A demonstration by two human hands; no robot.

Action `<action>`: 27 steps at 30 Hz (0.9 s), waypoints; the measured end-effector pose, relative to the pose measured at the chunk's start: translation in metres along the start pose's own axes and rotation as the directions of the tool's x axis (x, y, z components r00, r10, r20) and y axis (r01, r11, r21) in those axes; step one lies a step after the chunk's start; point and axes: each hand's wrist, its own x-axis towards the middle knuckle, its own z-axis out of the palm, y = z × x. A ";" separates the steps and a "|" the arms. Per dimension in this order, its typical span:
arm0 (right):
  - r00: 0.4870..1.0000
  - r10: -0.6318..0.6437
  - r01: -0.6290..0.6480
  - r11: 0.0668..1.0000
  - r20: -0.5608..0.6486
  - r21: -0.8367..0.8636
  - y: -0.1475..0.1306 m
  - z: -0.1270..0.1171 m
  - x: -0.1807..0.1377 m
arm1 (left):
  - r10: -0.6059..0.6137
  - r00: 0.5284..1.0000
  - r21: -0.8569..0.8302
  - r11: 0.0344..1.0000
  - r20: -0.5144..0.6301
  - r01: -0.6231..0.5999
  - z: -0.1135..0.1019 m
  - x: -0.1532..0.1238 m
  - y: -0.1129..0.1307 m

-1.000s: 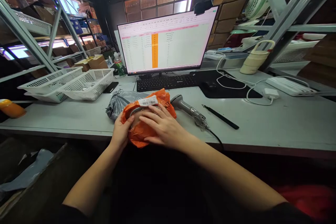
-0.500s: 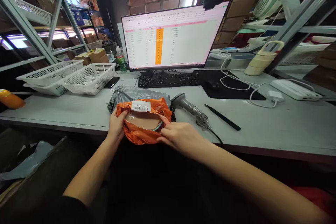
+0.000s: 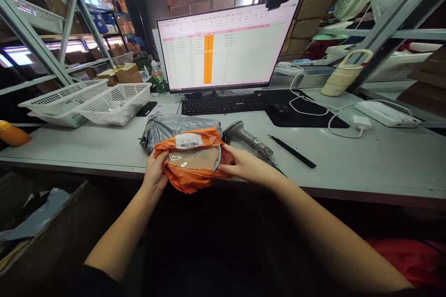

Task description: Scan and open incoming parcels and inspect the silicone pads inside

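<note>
An orange plastic mailing bag (image 3: 188,181) with a white barcode label (image 3: 188,141) is held over the table's front edge. Its torn opening shows a clear-topped package (image 3: 195,158) with a tan inside and a light-blue curved rim. My left hand (image 3: 155,169) grips the bag's left side, thumb at the opening. On the right, my right hand (image 3: 240,162) is closed on the bag's torn edge beside the blue rim; some fingers are hidden. Directly behind lies a grey plastic mailing bag (image 3: 156,130). A grey barcode scanner (image 3: 244,133) rests close to my right hand.
A black pen-like tool (image 3: 292,151) lies right of the scanner. Farther back stand a keyboard (image 3: 223,104), a monitor (image 3: 240,55) and a mouse (image 3: 279,109) on a black pad. White baskets (image 3: 116,102) and a phone (image 3: 147,108) are at the left; a white cable (image 3: 331,123) loops at the right.
The bag's opening has been drawn wider at the right, so more of the tan package and blue rim shows. My right hand has shifted slightly up and its grip has changed.
</note>
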 end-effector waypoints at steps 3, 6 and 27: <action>0.956 -0.266 0.179 0.860 0.121 0.479 0.011 -0.008 0.002 | -0.035 0.998 0.050 0.998 0.043 0.033 -0.003 -0.008 0.003; 0.950 -0.299 0.159 0.719 0.094 0.676 0.014 -0.005 0.004 | 0.007 0.992 0.135 0.991 0.125 -0.024 -0.008 -0.017 0.004; 0.542 0.440 0.515 0.499 -0.716 0.697 0.007 0.003 -0.010 | 0.198 0.941 -0.070 0.972 -0.274 -0.225 -0.019 0.012 0.049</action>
